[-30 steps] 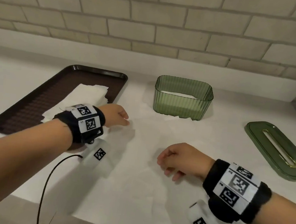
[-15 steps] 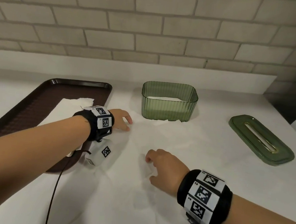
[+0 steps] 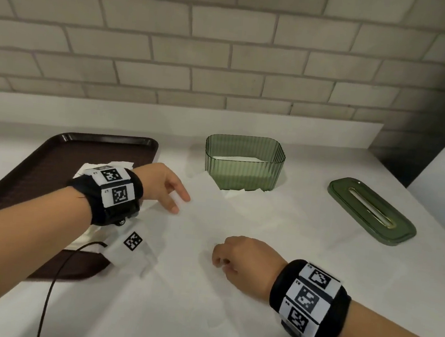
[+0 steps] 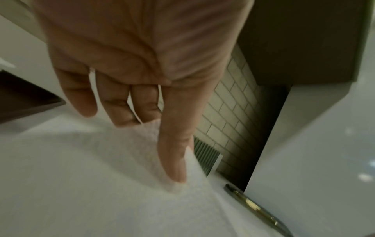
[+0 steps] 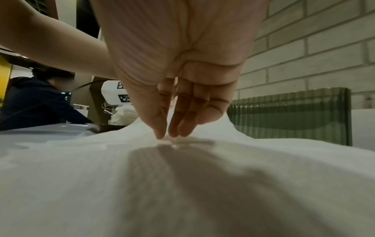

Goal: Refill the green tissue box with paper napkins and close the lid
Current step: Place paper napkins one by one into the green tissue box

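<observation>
The open green tissue box stands at the back of the counter with white paper lying inside it. Its green lid lies flat to the right. A large white napkin is spread on the counter in front of the box. My left hand lies at the napkin's left edge with straight fingers touching the paper. My right hand is near the napkin's middle; in the right wrist view its thumb and fingertips pinch a small ridge of the napkin.
A dark brown tray sits at the left with a stack of napkins partly hidden by my left wrist. A brick wall runs behind the counter. Another person is in the background of the right wrist view.
My left hand's fingers have straightened and spread onto the napkin's edge. My right hand stays near the napkin's middle, fingers drawn together on the paper. The head view has shifted.
</observation>
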`<action>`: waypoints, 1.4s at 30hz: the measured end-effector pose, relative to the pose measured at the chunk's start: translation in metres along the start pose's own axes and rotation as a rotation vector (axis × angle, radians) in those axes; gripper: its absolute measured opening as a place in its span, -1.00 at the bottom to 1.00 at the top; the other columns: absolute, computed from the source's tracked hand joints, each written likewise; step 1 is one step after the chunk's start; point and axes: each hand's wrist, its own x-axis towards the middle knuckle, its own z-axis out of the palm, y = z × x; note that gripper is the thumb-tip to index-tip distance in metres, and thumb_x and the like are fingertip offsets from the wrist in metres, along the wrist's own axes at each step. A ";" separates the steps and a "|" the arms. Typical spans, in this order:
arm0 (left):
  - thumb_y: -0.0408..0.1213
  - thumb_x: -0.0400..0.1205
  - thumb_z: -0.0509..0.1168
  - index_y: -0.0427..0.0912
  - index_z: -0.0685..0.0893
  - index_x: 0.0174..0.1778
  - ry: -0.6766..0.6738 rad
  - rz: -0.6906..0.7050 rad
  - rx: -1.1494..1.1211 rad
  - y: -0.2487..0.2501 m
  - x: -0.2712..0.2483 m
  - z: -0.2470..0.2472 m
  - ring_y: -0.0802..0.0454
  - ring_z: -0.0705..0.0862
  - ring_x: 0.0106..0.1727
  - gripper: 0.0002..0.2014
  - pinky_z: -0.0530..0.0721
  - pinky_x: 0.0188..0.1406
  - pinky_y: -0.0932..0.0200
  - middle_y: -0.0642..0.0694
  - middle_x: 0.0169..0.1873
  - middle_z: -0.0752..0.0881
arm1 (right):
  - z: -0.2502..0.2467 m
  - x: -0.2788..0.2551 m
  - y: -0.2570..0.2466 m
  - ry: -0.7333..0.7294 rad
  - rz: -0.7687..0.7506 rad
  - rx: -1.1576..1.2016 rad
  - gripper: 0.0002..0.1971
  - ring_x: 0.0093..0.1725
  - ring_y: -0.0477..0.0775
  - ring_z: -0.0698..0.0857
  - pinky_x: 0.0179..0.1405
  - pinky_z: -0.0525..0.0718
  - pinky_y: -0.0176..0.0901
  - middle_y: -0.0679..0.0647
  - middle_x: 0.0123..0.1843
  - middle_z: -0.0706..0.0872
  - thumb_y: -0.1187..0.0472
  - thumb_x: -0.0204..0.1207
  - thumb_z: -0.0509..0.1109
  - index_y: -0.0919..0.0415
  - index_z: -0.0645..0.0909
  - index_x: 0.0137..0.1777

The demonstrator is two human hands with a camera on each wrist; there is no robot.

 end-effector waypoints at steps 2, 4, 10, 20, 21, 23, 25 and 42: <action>-0.24 0.31 0.61 0.29 0.75 -0.31 0.056 0.047 -0.064 0.000 -0.011 -0.007 0.26 0.43 -0.47 -0.72 0.40 -0.36 0.44 0.09 -0.54 0.45 | -0.003 -0.004 0.000 0.078 0.021 0.050 -0.77 0.02 0.00 0.60 -0.08 0.51 -0.24 -0.06 0.09 0.57 0.18 0.55 0.26 0.00 0.54 0.19; -0.22 0.32 0.60 0.28 0.80 -0.31 0.114 0.088 -0.175 0.001 -0.022 -0.013 0.31 0.49 -0.38 -0.76 0.45 -0.16 0.44 0.10 -0.45 0.54 | -0.008 -0.010 0.001 0.189 0.068 0.154 -0.76 -0.12 -0.11 0.57 -0.09 0.54 -0.27 -0.14 0.01 0.51 0.06 0.49 0.37 -0.06 0.51 0.14; 0.03 0.10 0.62 0.18 0.83 -0.16 0.190 0.204 -0.561 0.015 -0.050 -0.019 0.04 0.58 -0.14 -0.63 0.53 0.22 0.15 -0.10 -0.26 0.59 | -0.031 -0.028 0.004 0.388 0.337 0.728 -0.15 -0.13 -0.15 0.68 -0.13 0.58 -0.44 -0.17 0.12 0.51 -0.17 0.20 0.60 -0.47 0.20 0.43; -0.44 0.32 0.50 -0.12 0.77 -0.13 0.386 0.293 -0.803 0.058 -0.072 0.003 0.36 0.66 -0.44 -0.75 0.62 -0.26 0.56 0.20 -0.57 0.68 | -0.059 -0.044 0.018 0.561 0.232 0.721 -0.87 -0.42 -0.17 0.55 -0.39 0.49 -0.37 0.03 -0.32 0.74 0.02 0.32 0.58 0.04 0.74 -0.27; -0.47 0.36 0.49 -0.12 0.76 -0.11 0.442 0.274 -0.760 0.060 -0.073 0.006 0.36 0.65 -0.46 -0.76 0.60 -0.29 0.58 0.21 -0.56 0.69 | -0.063 -0.047 0.023 0.570 0.227 0.717 -0.87 -0.42 -0.13 0.53 -0.40 0.47 -0.33 0.12 -0.33 0.73 0.05 0.33 0.59 0.07 0.74 -0.29; -0.33 0.37 0.53 -0.04 0.78 -0.16 0.530 0.223 -0.618 0.063 -0.072 0.012 0.35 0.61 -0.48 -0.82 0.53 -0.36 0.60 0.18 -0.53 0.70 | -0.071 -0.053 0.030 0.567 0.210 0.732 -0.89 -0.42 -0.08 0.53 -0.40 0.47 -0.29 0.20 -0.32 0.74 0.09 0.33 0.59 0.09 0.75 -0.29; -0.14 0.34 0.56 0.08 0.78 -0.26 0.606 0.141 -0.431 0.065 -0.069 0.018 0.32 0.55 -0.47 -0.88 0.47 -0.39 0.61 0.14 -0.51 0.66 | -0.077 -0.056 0.037 0.572 0.204 0.707 -0.89 -0.44 -0.12 0.54 -0.42 0.47 -0.38 0.18 -0.34 0.75 0.08 0.34 0.58 0.08 0.76 -0.28; -0.19 0.67 0.22 -0.10 0.51 -0.02 0.600 -0.194 -0.564 0.100 0.042 -0.002 -0.06 0.69 -0.27 -0.92 0.70 -0.21 0.08 -0.09 -0.27 0.68 | -0.146 0.029 0.124 0.512 0.472 0.762 -0.69 -0.13 0.11 0.64 -0.35 0.68 -0.15 0.16 -0.05 0.64 0.31 0.60 0.29 0.15 0.42 0.32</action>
